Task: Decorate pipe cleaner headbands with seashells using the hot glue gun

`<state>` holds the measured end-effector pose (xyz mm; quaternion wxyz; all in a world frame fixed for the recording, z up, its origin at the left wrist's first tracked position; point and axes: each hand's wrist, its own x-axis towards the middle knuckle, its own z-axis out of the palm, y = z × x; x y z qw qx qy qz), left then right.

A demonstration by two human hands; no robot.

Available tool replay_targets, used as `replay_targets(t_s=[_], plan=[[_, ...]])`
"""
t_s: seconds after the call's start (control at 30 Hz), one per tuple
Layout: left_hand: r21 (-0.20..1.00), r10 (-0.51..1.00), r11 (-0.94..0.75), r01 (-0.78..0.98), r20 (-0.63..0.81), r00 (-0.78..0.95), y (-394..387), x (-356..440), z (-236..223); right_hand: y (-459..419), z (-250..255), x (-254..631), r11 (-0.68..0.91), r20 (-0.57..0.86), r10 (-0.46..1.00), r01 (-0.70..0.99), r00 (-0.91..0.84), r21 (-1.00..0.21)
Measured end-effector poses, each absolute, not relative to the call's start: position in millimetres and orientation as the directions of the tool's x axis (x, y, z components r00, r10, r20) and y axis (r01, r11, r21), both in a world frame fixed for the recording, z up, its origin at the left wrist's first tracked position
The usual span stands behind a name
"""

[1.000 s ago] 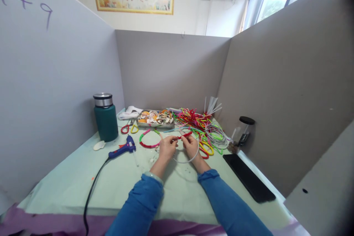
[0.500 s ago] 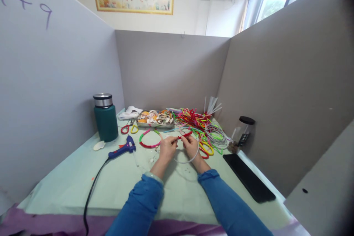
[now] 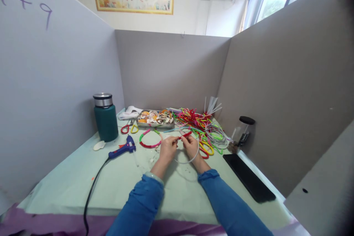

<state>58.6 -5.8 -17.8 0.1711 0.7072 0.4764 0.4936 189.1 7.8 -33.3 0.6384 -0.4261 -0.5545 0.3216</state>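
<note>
Above the table, my left hand (image 3: 168, 148) pinches one end of a red pipe cleaner (image 3: 186, 134). My right hand (image 3: 191, 147) is closed around the pale wire hoop (image 3: 186, 162) where red fuzz covers its far side. The hoop's bare lower part hangs between my wrists. Both hands' fingertips nearly meet at the red section, which they partly hide. Just left of my left hand lies a multicoloured pipe-cleaner ring (image 3: 151, 146) in green, red and pink.
A blue glue gun (image 3: 121, 150) with a black cord lies left, near a green flask (image 3: 106, 121). Behind are a metal tray (image 3: 155, 126) of shells, heaped pipe cleaners (image 3: 193, 118) and scissors (image 3: 134, 129). On the right are coiled wire (image 3: 217, 136), a jar (image 3: 245, 132) and a black slab (image 3: 249, 177).
My left fingers have shifted slightly at the red pipe cleaner, and its short end near them shows less. The hoop and my right hand stay almost in place.
</note>
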Motion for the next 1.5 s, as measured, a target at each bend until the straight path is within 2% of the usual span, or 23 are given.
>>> replay_targets(t_s=[0.3, 0.5, 0.67, 0.83, 1.1, 1.5], plan=[[0.858, 0.938, -0.305, 0.413, 0.345, -0.024, -4.4, 60.3, -10.9, 12.0, -38.1, 191.0, 0.46, 0.47, 0.87, 0.099, 0.148, -0.883], [0.916, 0.971, -0.207, 0.343, 0.235, -0.042, -2.5, 57.9, -11.6, 10.1, -35.9, 191.1, 0.481, 0.51, 0.85, 0.201, 0.133, -0.854], [0.891, 0.961, -0.229, 0.393, 0.27, -0.051, -2.6, 56.8, -12.6, 8.4, -35.3, 188.9, 0.412, 0.446, 0.875, 0.193, 0.188, -0.89], [0.86, 0.942, -0.253, 0.443, 0.323, -0.09, -5.7, 58.3, -10.0, 11.5, -39.6, 189.3, 0.42, 0.454, 0.871, 0.197, 0.187, -0.886], [0.74, 0.889, -0.327, 0.588, 0.453, -0.074, -6.1, 57.5, -13.9, 10.1, -37.4, 189.1, 0.364, 0.384, 0.906, 0.133, 0.178, -0.922], [0.719, 0.88, -0.319, 0.617, 0.467, -0.09, -7.5, 58.1, -13.6, 10.7, -39.5, 186.7, 0.337, 0.344, 0.925, 0.067, 0.16, -0.939]])
